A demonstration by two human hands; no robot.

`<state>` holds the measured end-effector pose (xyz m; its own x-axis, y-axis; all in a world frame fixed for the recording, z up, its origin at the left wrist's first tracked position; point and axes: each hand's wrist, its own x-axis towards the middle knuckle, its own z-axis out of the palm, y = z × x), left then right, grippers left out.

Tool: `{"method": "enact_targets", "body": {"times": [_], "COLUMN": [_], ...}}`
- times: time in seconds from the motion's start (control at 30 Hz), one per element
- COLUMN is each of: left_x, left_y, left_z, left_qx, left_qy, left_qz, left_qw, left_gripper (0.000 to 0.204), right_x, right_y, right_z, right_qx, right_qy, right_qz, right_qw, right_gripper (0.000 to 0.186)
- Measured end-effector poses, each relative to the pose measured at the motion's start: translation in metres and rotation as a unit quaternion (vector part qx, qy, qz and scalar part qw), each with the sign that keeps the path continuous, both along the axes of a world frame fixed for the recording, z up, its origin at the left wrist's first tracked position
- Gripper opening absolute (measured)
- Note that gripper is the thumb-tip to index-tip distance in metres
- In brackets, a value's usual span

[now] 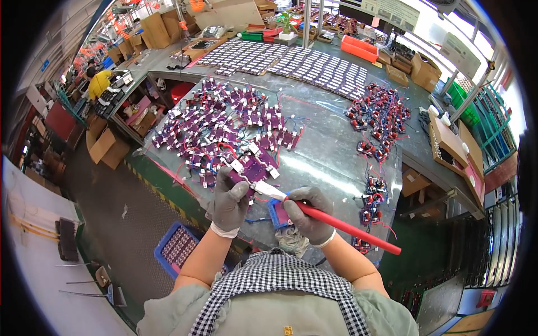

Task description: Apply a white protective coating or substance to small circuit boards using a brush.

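My left hand [228, 203], in a grey glove, pinches the near edge of a purple circuit board [250, 171] with white connectors. In my gloved right hand [309, 211] is a long red-handled tool [353, 229] with a flat white end, perhaps a brush. Its white end touches or lies just over the board's near corner, beside my left thumb. Beyond my hands spreads a heap of similar purple boards [213, 120] with white connectors and wires. A small blue container [274, 214] sits partly hidden behind my right hand, with a crumpled whitish cloth [292, 241] nearer to me.
The metal tabletop [319, 151] carries more wired parts [381, 120] along its right side. Rows of small white-topped pieces [322, 70] stand at the back near a red bin [359, 49]. A blue crate [162, 255] is low at left. Farther left, a person in yellow [100, 84] works.
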<state>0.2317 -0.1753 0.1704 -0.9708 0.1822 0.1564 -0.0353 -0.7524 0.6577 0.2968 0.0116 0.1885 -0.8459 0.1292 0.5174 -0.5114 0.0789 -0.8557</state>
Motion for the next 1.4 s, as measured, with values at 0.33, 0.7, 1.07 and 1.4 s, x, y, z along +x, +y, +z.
{"method": "enact_targets", "body": {"times": [0.33,0.7,1.07,1.4], "left_x": [-0.109,-0.264,-0.021,0.164], "left_y": [0.023,0.137,0.263,0.330], "left_z": [-0.015,-0.223,-0.125,-0.233], "left_qx": [-0.207,-0.879,-0.455,-0.591], "left_qy": [0.120,0.273,0.719,0.597], "left_qz": [0.031,0.078,-0.193,-0.446], "left_qw": [0.970,0.383,0.489,0.308], "left_gripper": [0.027,0.031,0.018,0.037], "right_x": [0.019,0.122,0.218,0.256], "right_y": [0.034,0.099,0.202,0.237], "right_z": [-0.030,-0.055,-0.050,-0.052], "right_qx": [0.086,-0.039,-0.002,0.108], "right_qy": [-0.043,-0.142,-0.076,-0.091], "right_qz": [-0.100,-0.449,-0.635,-0.597], "right_qw": [0.990,0.881,0.769,0.790], "right_gripper": [0.009,0.011,0.012,0.014]}}
